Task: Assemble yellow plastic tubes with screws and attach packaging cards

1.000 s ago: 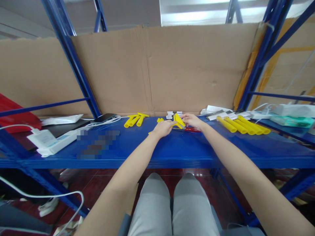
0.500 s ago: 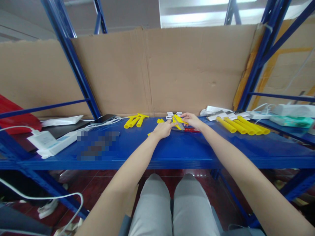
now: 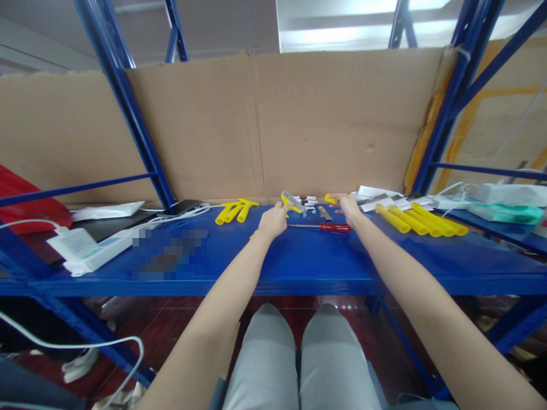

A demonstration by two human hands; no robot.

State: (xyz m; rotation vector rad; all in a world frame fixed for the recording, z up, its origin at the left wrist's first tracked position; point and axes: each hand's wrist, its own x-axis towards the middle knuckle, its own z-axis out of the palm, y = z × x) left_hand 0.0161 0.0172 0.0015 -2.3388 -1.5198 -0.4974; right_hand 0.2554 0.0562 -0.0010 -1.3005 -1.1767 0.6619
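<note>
My left hand (image 3: 273,221) is closed on a yellow scraper head with a grey strip (image 3: 293,201) slanting out past the fingertips. To its right, my right hand (image 3: 345,206) pinches a small yellow plastic piece (image 3: 330,199). Between the hands, a flat metal blade (image 3: 325,213) and a few tiny screws (image 3: 314,210) lie on the blue shelf (image 3: 307,256). Closer to me is a screwdriver with a red handle (image 3: 335,227), its shaft pointing left. Behind these are small white and black pieces (image 3: 308,200). A bit of yellow shows beside my left wrist, mostly hidden.
Yellow T-shaped handles (image 3: 243,209) lie to the left. Several yellow tube handles with blades (image 3: 421,221) lie in a row at right. A white power strip (image 3: 105,250) and cables are at far left. Cardboard (image 3: 299,125) walls the back; blue posts (image 3: 128,114) flank the shelf.
My hands have moved apart, left hand leftward with the scraper head, right hand rightward with a small yellow piece. The metal blade, screws and whole screwdriver handle now show between them.
</note>
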